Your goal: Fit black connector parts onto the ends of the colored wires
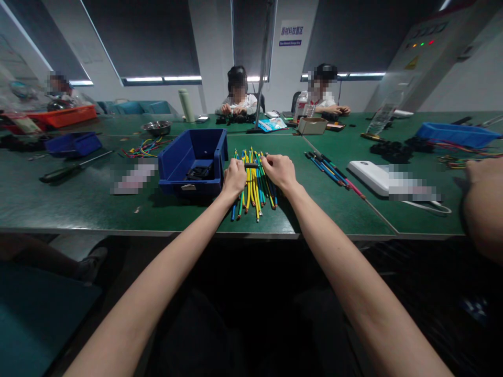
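Observation:
My left hand is closed around one end of a short black tube-like piece, which lies level between my hands. At its other side my right hand is closed too, thumb and fingers pinched at the piece's end; the fingertips are partly hidden. Beneath both hands a loose bundle of cut wires, yellow, green and blue, is spread on the green table. Just left of my left hand stands a blue bin with small black parts inside.
On the right lie more cut wires, a white power bank and a neighbour's arm. To the left are a screwdriver, a smaller blue bin and a metal bowl. Other people sit across the table.

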Demonstrator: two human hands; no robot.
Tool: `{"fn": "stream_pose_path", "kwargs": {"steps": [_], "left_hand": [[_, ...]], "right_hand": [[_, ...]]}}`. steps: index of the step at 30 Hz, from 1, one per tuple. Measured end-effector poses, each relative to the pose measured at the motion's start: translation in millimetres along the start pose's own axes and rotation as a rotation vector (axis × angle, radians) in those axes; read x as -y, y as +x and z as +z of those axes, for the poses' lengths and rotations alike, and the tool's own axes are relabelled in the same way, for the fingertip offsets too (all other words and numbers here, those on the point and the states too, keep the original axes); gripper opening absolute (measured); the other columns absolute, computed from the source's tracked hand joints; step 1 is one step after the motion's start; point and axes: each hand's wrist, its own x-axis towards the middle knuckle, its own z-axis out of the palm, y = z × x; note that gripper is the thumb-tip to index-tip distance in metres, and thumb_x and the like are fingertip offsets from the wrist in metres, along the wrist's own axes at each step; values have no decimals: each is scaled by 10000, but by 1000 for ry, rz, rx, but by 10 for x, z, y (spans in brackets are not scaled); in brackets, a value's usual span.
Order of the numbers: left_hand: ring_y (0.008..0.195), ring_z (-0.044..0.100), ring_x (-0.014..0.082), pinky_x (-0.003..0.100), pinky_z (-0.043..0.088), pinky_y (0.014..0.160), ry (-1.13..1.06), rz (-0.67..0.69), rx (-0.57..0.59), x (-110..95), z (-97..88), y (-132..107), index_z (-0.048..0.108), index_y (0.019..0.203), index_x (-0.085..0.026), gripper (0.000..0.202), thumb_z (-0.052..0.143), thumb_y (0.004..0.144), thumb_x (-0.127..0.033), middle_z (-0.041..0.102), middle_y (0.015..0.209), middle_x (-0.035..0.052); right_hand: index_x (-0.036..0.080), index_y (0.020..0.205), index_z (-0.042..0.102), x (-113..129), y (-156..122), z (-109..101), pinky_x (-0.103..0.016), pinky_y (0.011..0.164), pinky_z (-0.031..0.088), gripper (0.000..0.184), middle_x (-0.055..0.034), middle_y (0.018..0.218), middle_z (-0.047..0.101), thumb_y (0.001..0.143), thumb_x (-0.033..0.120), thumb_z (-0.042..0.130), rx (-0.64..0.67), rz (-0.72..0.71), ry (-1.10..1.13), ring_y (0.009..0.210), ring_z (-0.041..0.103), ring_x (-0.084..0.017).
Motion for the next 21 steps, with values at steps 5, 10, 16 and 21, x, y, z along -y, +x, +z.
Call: {"fn": "stream_pose_path", "kwargs": {"steps": [5, 10, 16, 21], "left_hand": [[825, 623, 197, 294, 442, 765, -3, 10, 17, 12, 19, 11, 506, 874, -224, 160, 369, 924, -288, 665, 848, 49], [839, 624, 191, 289, 446, 763, -14, 41, 25, 42, 34, 15, 511, 888, -223, 136, 383, 914, -258, 665, 880, 48], [834, 627, 190, 286, 440, 754, -8, 50, 35, 47, 40, 18, 515, 911, -214, 138, 378, 907, -221, 663, 883, 58], [787, 614, 183, 284, 428, 747, 20, 51, 35, 23, 28, 3, 522, 905, -222, 148, 375, 899, -200, 656, 819, 43]], "right_hand": [[193, 738, 694, 11, 14, -24, -254, 609, 319, 603, -94, 786, 690, 946, 566, 269, 34, 40, -7, 750, 628, -204], [197, 714, 665, 30, 11, -68, -245, 598, 307, 681, -75, 758, 677, 901, 688, 232, 93, -6, 14, 752, 612, -194], [214, 799, 672, 20, -2, -63, -239, 610, 307, 603, -56, 766, 677, 854, 717, 343, 122, -60, 26, 755, 590, -184], [221, 860, 682, 7, -6, -40, -239, 631, 326, 537, -57, 811, 688, 861, 674, 393, 120, -66, 27, 792, 602, -192]]}}
